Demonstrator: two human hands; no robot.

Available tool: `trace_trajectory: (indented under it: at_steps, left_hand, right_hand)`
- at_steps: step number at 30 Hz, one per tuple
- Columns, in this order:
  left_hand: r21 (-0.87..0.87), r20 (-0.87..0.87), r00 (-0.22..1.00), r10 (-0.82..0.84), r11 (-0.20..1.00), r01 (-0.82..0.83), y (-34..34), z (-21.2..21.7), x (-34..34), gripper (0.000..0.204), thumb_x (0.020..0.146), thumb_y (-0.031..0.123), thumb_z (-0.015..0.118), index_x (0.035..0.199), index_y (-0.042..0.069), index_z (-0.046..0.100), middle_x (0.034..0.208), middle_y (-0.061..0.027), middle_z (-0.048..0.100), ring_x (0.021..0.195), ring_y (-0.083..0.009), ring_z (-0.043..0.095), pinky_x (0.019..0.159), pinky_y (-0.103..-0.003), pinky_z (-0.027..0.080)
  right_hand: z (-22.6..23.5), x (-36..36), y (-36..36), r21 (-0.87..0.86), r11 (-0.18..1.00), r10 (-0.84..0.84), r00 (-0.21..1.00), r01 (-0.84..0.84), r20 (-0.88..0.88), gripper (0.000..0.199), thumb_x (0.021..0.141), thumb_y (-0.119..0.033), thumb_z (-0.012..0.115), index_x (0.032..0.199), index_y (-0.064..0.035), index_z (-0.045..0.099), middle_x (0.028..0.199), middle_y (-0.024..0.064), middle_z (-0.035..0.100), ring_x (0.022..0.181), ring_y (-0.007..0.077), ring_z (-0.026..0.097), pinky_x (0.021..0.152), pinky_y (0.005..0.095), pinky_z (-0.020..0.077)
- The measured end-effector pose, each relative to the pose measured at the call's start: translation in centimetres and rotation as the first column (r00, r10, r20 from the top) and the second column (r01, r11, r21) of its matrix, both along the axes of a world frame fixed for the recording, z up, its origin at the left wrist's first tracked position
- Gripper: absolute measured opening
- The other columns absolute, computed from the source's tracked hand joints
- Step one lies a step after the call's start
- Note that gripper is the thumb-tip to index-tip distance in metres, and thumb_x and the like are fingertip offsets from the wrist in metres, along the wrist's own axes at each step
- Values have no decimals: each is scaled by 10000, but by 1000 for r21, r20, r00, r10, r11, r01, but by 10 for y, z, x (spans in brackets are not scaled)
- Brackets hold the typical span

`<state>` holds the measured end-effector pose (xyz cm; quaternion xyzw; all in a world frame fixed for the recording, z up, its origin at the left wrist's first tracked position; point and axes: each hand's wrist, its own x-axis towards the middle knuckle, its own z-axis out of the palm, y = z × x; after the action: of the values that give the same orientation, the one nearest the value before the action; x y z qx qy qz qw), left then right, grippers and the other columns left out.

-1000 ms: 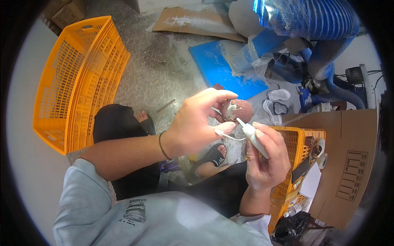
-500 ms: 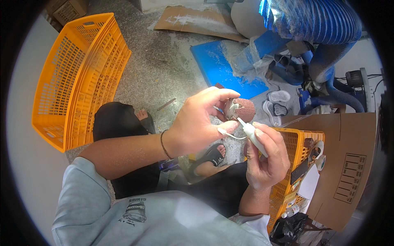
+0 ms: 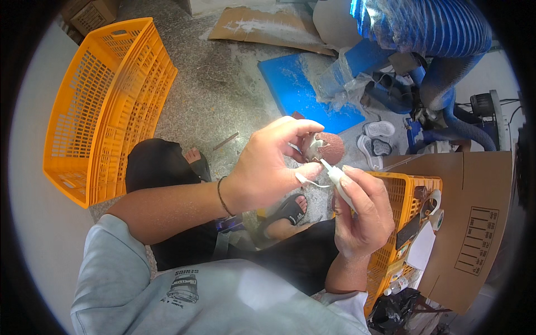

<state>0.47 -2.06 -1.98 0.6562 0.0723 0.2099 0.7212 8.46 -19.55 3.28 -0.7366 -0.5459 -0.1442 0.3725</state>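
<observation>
My left hand (image 3: 261,159) is closed around a rounded piece (image 3: 330,148), reddish brown and rough like sandpaper, with a ragged pale patch on the side towards my fingers. Thumb and fingers grip it from the left end. In my right hand (image 3: 365,215) is a small white squeeze bottle (image 3: 337,176) with a narrow nozzle, tilted up and to the left. Its tip is at the lower edge of the piece; whether it touches cannot be made out. A white cap (image 3: 301,178) hangs from the bottle by a thin strap, near my left thumb.
Stacked orange crates (image 3: 106,111) stand at left. Another orange crate (image 3: 385,268) beside my right arm bears tape rolls and papers, with a cardboard sheet (image 3: 469,223) behind it. Ahead lie a blue board (image 3: 285,84), shoes (image 3: 377,142) and a blue ribbed hose (image 3: 430,33).
The rounded piece has turned and shifted slightly left in my left hand. The bottle's nozzle has moved a little left and up with it. Both grips stay the same.
</observation>
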Motion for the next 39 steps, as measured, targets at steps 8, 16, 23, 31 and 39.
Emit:
trace_trajectory:
  at_steps: [8,16,23,31,39]
  left_hand:
    - [9,33,999,38,999,-39,-3,-5,3,500,795,31,777,1270,-6,624,1091,-110,617,965,-179,663,862,-311,592]
    - [-1,31,999,33,999,-33,-3,-4,3,493,798,23,769,1268,-5,623,1086,-109,610,962,-178,661,863,-311,592]
    - [18,-33,999,-18,1000,18,0,1,-1,514,834,-32,761,1319,-19,592,1235,-91,601,1129,-165,643,925,-296,556]
    - [13,-41,999,-25,1000,25,-1,1,0,514,832,-38,764,1316,-21,592,1237,-93,601,1137,-168,644,933,-300,557]
    - [-9,-39,999,-30,1000,30,-1,0,-1,504,840,-39,755,1315,-25,589,1238,-94,606,1138,-171,650,948,-306,556]
  right_hand:
    - [1,0,0,-10,1000,-12,1000,13,17,295,774,101,765,1057,35,714,1032,212,716,898,315,700,796,361,561]
    - [1,-1,-1,-16,1000,-17,1000,17,24,280,789,82,763,1061,26,719,1030,212,716,893,318,698,788,361,559]
    - [2,-1,-1,-13,1000,-18,1000,18,24,275,794,77,762,1060,21,722,1027,211,717,893,314,698,787,361,560]
    - [2,-1,-3,-30,999,-29,999,30,31,281,795,78,757,1067,19,724,1033,199,717,893,310,697,782,354,560]
    - [3,-2,-2,-14,999,-42,999,42,6,307,774,98,754,1069,16,724,1037,195,716,895,302,694,782,347,558]
